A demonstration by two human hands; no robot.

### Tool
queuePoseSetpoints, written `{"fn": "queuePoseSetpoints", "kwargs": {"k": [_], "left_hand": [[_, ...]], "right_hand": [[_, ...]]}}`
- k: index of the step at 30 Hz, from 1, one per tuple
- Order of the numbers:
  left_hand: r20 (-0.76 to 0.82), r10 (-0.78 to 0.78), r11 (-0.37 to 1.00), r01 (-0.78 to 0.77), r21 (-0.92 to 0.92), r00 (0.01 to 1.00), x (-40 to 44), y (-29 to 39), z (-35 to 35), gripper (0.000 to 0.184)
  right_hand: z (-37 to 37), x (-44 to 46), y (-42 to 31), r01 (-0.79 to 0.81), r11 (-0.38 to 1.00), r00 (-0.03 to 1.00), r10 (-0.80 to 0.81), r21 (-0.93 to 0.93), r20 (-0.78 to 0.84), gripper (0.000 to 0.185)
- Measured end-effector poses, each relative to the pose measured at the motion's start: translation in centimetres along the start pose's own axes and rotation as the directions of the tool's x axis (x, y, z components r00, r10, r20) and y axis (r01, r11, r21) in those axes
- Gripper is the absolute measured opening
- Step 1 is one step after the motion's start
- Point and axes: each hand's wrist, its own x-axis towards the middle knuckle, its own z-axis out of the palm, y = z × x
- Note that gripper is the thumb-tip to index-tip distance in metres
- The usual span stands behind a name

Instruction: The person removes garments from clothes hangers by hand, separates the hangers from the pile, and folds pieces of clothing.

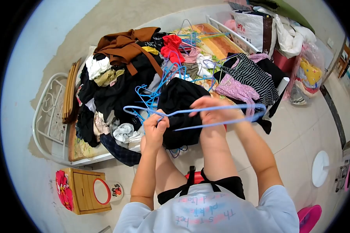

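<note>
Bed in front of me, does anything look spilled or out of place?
Clothes lie jumbled in a heap rather than folded, blue hangers sit tangled together beside it, and a dark checked cloth droops over the bed's near edge. I see no spill.

I have the left hand (156,126) just off centre of my view, toward 8 o'clock. Fingers: curled in, thumb uppermost. The left wrist is nearly straight; the left forearm (144,171), bare, points to 12 o'clock. I read the right hand (210,102) toward 2 o'clock, blurred, fingers reaching toward 9 o'clock; its grip is indeterminate. The right forearm (254,143), bare, slants toward 11 o'clock from the right elbow (270,171) at 4 o'clock.
</note>
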Motion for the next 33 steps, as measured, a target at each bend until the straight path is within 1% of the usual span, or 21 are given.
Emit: {"fn": "queuePoseSetpoints", "kwargs": {"k": [1,3,4,6,8,10,12,14,16,18,19,20,22,23,25,26,27,28,29,30,33], "left_hand": [[0.001,-0.068,0.997,0.068,-0.036,0.998,0.3,0.7,0.1,0.061],[-0.026,-0.078,0.995,0.076,-0.069,0.997,1.1,1.4,0.4,0.063],[-0.028,-0.078,0.995,0.076,-0.068,0.997,1.3,1.8,0.2,0.063],[-0.132,-0.139,0.986,0.125,-0.106,0.981,1.6,2.4,-0.8,0.06],[-0.138,-0.022,0.999,0.016,-0.049,0.99,1.5,1.7,-2.4,0.057],[-0.186,-0.051,0.998,0.054,0.015,0.981,0.9,0.8,-4.0,0.049],[-0.168,-0.014,0.993,0.034,0.114,0.986,0.2,-1.3,-5.5,0.046],[-0.128,-0.149,0.969,0.171,0.177,0.98,-0.1,-2.0,-6.0,0.043],[-0.087,-0.12,0.979,0.132,0.154,0.989,0.3,-1.6,-5.8,0.042],[-0.09,-0.263,0.948,0.274,0.162,0.961,0.8,-0.5,-5.6,0.041],[-0.057,-0.172,0.969,0.179,0.168,0.983,0.7,-1.9,-6.2,0.04],[-0.057,-0.175,0.969,0.182,0.165,0.983,0.4,-2.2,-6.2,0.04],[-0.088,-0.266,0.958,0.273,0.081,0.96,0.2,-1.4,-5.7,0.038],[-0.077,-0.133,0.976,0.145,0.164,0.988,-0.1,-2.1,-5.6,0.036],[-0.078,-0.096,0.972,0.11,0.206,0.992,-0.3,-2.0,-5.1,0.04],[-0.074,-0.058,0.966,0.075,0.248,0.996,-0.5,-1.9,-4.8,0.045],[-0.076,-0.03,0.966,0.048,0.254,0.997,-0.4,-1.4,-4.6,0.045],[-0.076,-0.035,0.964,0.054,0.26,0.996,-0.5,-0.8,-4.4,0.045],[-0.087,-0.067,0.967,0.086,0.238,0.994,-0.4,-0.2,-4.2,0.045],[-0.098,-0.098,0.969,0.117,0.216,0.99,-0.4,0.2,-4.3,0.045],[-0.058,-0.078,0.975,0.089,0.203,0.995,-1.2,0.2,-5.1,0.04]], "right_hand": [[-0.2,1.8,3.2,0.084,0.986,0.993,-0.071,-0.145,0.095,0.033],[3.1,3.1,4.1,-0.195,0.864,0.96,0.264,-0.465,0.089,0.027],[4.0,2.9,5.1,-0.129,0.719,0.975,0.216,-0.683,0.043,0.03],[4.0,1.9,4.7,0.012,0.149,0.999,-0.05,-0.989,0.004,0.033],[0.4,2.3,4.9,-0.146,-0.041,0.964,-0.232,-0.988,-0.133,0.033],[-1.6,1.0,1.9,-0.189,-0.172,0.931,-0.345,-0.967,-0.121,0.028],[-2.6,-0.5,-0.6,-0.183,-0.261,0.863,-0.505,-0.948,-0.028,0.024],[-2.3,-1.5,-3.2,-0.12,-0.341,0.774,-0.62,-0.932,0.127,0.019],[-1.3,-2.7,-6.1,-0.192,-0.381,0.781,-0.617,-0.904,0.094,0.014],[-2.6,-3.2,-7.7,-0.226,-0.371,0.754,-0.652,-0.9,0.079,0.014],[-2.6,-3.8,-8.6,-0.315,-0.275,0.812,-0.574,-0.908,-0.107,0.016],[-2.8,-3.8,-8.2,-0.316,-0.276,0.814,-0.571,-0.908,-0.11,0.016],[-3.3,-3.2,-6.0,-0.261,-0.07,0.82,-0.543,-0.963,-0.183,0.017],[-2.9,-2.6,-4.3,-0.265,-0.022,0.863,-0.451,-0.964,-0.227,0.02],[-1.8,-0.7,-0.2,-0.149,0.217,0.927,-0.307,-0.965,-0.213,0.02],[-1.2,0.5,2.4,0.007,0.248,0.92,-0.381,-0.969,-0.091,0.022],[-0.2,1.6,5.0,-0.008,0.303,0.907,-0.399,-0.953,-0.135,0.032],[1.5,2.3,6.3,-0.034,0.189,0.896,-0.428,-0.981,-0.114,0.045],[4.7,2.4,6.0,-0.139,0.202,0.883,-0.417,-0.97,-0.214,0.055],[3.9,4.6,9.6,-0.032,0.24,0.815,-0.556,-0.97,-0.164,0.053],[5.3,6.9,10.7,-0.233,0.116,0.892,-0.371,-0.966,-0.259,0.04]]}}
